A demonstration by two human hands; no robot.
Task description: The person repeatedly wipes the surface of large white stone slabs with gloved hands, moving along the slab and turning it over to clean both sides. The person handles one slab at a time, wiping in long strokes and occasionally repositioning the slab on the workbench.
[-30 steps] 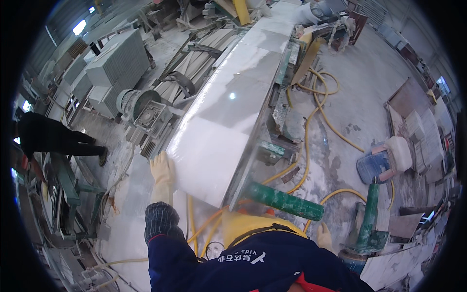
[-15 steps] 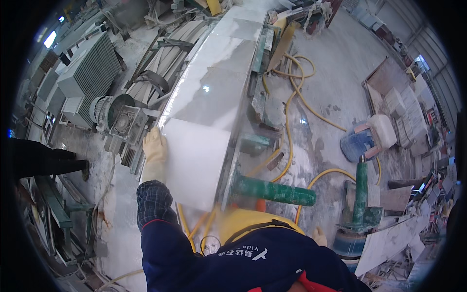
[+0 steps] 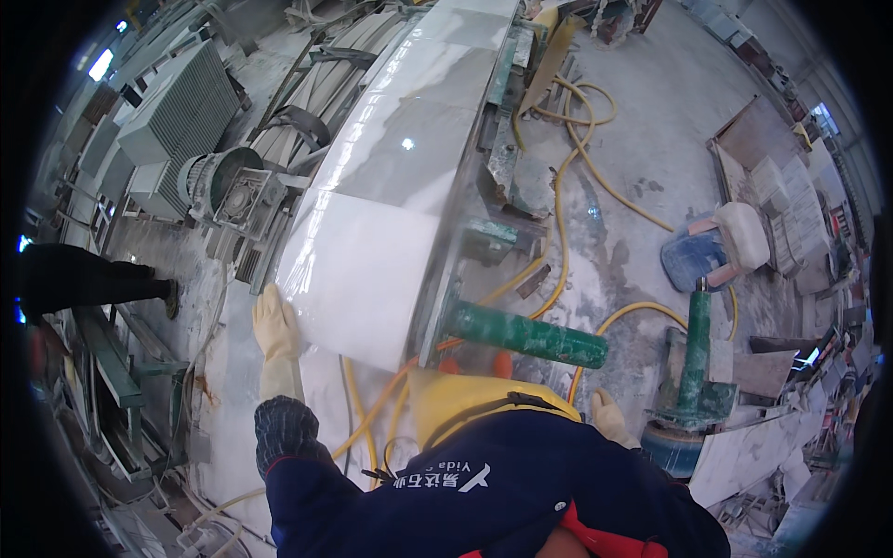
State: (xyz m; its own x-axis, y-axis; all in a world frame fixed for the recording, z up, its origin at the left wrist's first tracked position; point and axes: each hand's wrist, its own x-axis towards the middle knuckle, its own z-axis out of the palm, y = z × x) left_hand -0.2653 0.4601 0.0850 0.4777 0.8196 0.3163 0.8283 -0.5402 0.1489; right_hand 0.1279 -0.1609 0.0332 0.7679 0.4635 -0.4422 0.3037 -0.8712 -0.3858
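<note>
My left hand [image 3: 275,325], in a pale rubber glove, is open with its fingers stretched out and pressed near each other. It is beside the near left corner of a glossy white stone slab [image 3: 358,270] and holds nothing; whether the fingertips touch the slab's edge I cannot tell. The slab is the nearest in a row of white and grey polished slabs [image 3: 423,130] running away from me on a long narrow bench. My right hand [image 3: 609,416], gloved alike, hangs low beside my yellow apron [image 3: 493,400]. It looks open and holds nothing visible; its wrist is hidden by my sleeve.
A green bar [image 3: 530,337] juts right from the bench's near end. Yellow hoses [image 3: 561,242] loop over the wet floor. A green machine [image 3: 693,372], a blue barrel [image 3: 693,256] and stacked slabs lie right. A motor [image 3: 237,191] stands left; a dark-clothed person [image 3: 93,284] is farther left.
My left hand has come off the white slab's left edge, moving left and toward me. The whole view has shifted slightly. My right hand shows a little more beside the apron.
</note>
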